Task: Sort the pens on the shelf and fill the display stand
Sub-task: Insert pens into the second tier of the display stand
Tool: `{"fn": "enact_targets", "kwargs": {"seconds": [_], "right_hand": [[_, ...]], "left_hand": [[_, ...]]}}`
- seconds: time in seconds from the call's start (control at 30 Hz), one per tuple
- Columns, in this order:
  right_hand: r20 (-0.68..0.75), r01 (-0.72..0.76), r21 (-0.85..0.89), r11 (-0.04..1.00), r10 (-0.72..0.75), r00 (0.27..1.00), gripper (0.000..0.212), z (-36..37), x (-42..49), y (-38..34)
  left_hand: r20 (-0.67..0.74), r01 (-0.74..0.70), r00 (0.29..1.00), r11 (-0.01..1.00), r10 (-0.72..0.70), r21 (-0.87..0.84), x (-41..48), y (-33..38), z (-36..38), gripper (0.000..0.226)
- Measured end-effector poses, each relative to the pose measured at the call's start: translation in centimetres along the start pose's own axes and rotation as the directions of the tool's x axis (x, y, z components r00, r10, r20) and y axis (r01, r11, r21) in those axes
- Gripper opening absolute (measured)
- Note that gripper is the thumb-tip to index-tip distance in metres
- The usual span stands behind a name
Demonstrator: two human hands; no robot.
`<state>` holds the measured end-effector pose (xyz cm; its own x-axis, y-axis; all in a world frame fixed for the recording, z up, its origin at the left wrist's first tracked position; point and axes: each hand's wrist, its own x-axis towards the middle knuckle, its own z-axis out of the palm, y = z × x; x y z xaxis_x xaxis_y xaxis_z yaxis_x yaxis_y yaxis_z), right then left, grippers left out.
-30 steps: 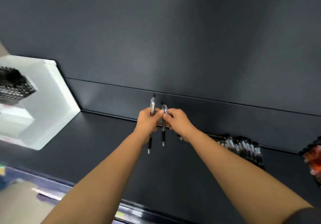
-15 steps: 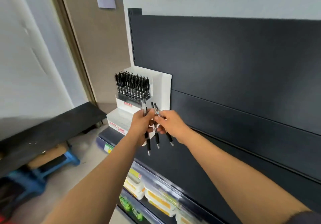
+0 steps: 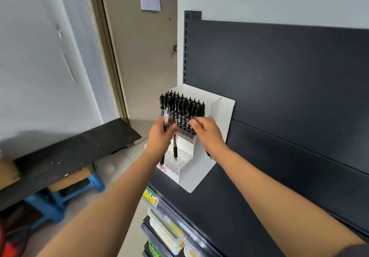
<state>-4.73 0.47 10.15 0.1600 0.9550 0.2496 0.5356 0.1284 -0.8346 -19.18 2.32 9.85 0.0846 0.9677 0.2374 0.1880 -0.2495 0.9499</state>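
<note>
- The loose pens (image 3: 175, 147), two or three of them and partly blurred, hang tip-down in the left hand (image 3: 160, 135). Its fingers are wrapped round their upper halves, just in front of the display stand (image 3: 200, 172).
- The right hand (image 3: 208, 134) is curled, with finger and thumb pinched together at the front of the stand's upper step. It seems to grasp a single pen (image 3: 208, 155), whose dark tip pokes out beneath the wrist.
- The stand is white and stepped. It sits at the left end of the dark shelf (image 3: 229, 206), against the back panel (image 3: 279, 67).
- The back of the upper step is packed with standing pens (image 3: 182, 107), while the front holes (image 3: 186, 130) are open.
- The lower step (image 3: 175, 164) shows only bare holes.
- The filling looks well along on the upper step but unfinished: the front holes, the whole lower step and the pens in hand remain. Whether more pens wait elsewhere on the shelf cannot be seen.
- Boxed stock (image 3: 165, 230) lies on the shelf below, and a blue stool (image 3: 60, 201) stands on the floor to the left.
</note>
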Motion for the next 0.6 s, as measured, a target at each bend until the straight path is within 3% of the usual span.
{"fn": "enact_targets", "kwargs": {"seconds": [0.13, 0.3, 0.5, 0.6], "right_hand": [[0.019, 0.079, -0.018, 0.997, -0.078, 0.997, 0.022, 0.8, 2.1, 0.8], [0.039, 0.076, -0.18, 0.981, -0.07, 0.997, 0.013, 2.8, 3.1, 1.9], [-0.059, 0.022, -0.383, 0.923, -0.048, 0.997, 0.015, 4.5, 2.8, 2.2], [-0.152, -0.054, -0.389, 0.92, -0.006, 0.988, 0.015, 5.2, 2.3, 1.9]], "left_hand": [[0.068, -0.057, 0.996, 0.998, 0.056, 0.014, 2.2, -0.9, 0.1, 0.003], [0.167, -0.079, 0.983, 0.997, 0.076, 0.01, 4.6, -2.8, 0.8, 0.016], [0.332, -0.131, 0.93, 0.986, 0.159, -0.104, 7.3, -4.7, 0.5, 0.019], [0.414, -0.141, 0.891, 0.981, 0.183, -0.13, 7.8, -5.2, 0.0, 0.019]]}}
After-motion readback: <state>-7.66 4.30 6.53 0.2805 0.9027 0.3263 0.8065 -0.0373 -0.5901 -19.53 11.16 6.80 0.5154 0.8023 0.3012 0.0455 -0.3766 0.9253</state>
